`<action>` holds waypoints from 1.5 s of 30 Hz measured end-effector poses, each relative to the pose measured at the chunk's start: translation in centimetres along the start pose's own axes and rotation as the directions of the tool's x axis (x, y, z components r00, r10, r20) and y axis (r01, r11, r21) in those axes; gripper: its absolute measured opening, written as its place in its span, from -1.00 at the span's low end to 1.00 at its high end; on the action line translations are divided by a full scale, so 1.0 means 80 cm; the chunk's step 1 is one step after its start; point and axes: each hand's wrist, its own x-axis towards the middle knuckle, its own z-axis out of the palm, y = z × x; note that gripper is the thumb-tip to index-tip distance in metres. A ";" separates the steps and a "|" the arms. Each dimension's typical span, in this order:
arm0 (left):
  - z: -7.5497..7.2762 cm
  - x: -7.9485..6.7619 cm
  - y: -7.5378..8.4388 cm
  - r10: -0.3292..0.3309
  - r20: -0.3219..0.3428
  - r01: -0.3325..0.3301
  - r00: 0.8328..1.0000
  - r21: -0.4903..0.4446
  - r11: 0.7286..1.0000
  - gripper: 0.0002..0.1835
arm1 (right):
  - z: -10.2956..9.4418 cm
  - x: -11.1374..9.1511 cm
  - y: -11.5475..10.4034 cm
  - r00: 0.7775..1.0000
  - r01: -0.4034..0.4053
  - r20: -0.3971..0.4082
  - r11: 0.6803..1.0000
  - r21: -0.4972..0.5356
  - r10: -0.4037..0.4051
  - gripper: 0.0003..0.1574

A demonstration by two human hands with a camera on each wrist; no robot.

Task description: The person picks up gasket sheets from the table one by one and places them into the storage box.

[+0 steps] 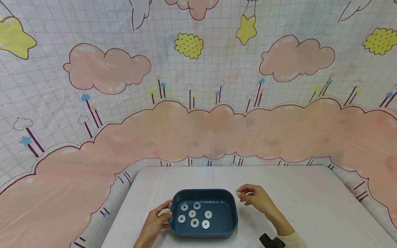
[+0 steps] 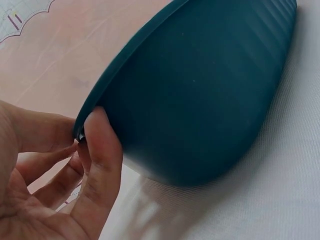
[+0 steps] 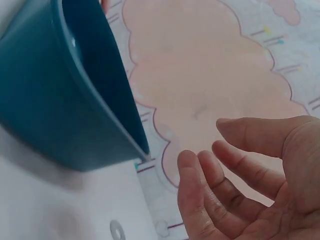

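A dark blue rectangular tub (image 1: 221, 210) with rounded corners stands on the table, tilted-looking only in the wrist views. Several flat silvery washers (image 1: 208, 214) lie spread on its floor. At the tub's left end, my left hand (image 1: 155, 218) pinches the rim between thumb (image 2: 102, 145) and fingers. My right hand (image 1: 255, 198) is off the tub's far right corner, touching neither wall nor rim. In the right wrist view its thumb and fingertips are apart, with nothing between them. One washer (image 3: 117, 230) shows outside the tub; a pale bit sits by the right fingertips in the head view.
A white cloth covers the table (image 1: 310, 199). Behind it hangs a patterned curtain (image 1: 229, 132) with clouds and stars. A black strapped device (image 1: 271, 241) is on the right wrist, beside a pale sleeve (image 1: 293, 240).
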 end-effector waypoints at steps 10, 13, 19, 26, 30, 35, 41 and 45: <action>0.001 -0.001 0.002 -0.003 0.008 0.003 1.000 0.013 1.000 -0.45 | -0.008 0.004 0.021 0.994 -0.017 -0.107 1.000 0.004 0.017 -0.59; 0.001 0.000 0.001 -0.010 0.011 0.010 1.000 0.013 1.000 -0.45 | -0.007 0.006 0.026 0.989 -0.028 -0.144 1.000 -0.001 0.027 -0.61; 0.001 0.000 0.001 -0.010 0.012 0.009 1.000 0.010 1.000 -0.45 | -0.007 0.010 0.040 0.976 -0.012 -0.216 0.996 -0.086 -0.007 -0.62; 0.000 0.002 -0.001 -0.004 0.012 0.004 1.000 0.015 1.000 -0.45 | -0.003 0.023 0.065 0.967 -0.005 -0.254 0.988 -0.153 -0.035 -0.65; 0.000 0.002 -0.001 -0.003 0.011 0.003 1.000 0.010 1.000 -0.45 | 0.000 0.028 0.073 0.964 -0.018 -0.265 0.987 -0.158 -0.025 -0.64; 0.001 0.002 -0.002 -0.003 0.010 0.003 1.000 0.006 1.000 -0.45 | -0.001 0.031 0.081 0.966 -0.026 -0.258 0.979 -0.203 -0.027 -0.59; 0.002 0.002 -0.001 -0.006 0.011 0.006 1.000 0.010 1.000 -0.46 | -0.006 0.030 0.092 0.964 -0.060 -0.266 0.963 -0.263 -0.012 -0.63; 0.001 0.002 -0.001 -0.010 0.015 0.010 1.000 0.008 1.000 -0.46 | -0.009 0.031 0.101 0.967 -0.056 -0.253 0.954 -0.294 -0.021 -0.66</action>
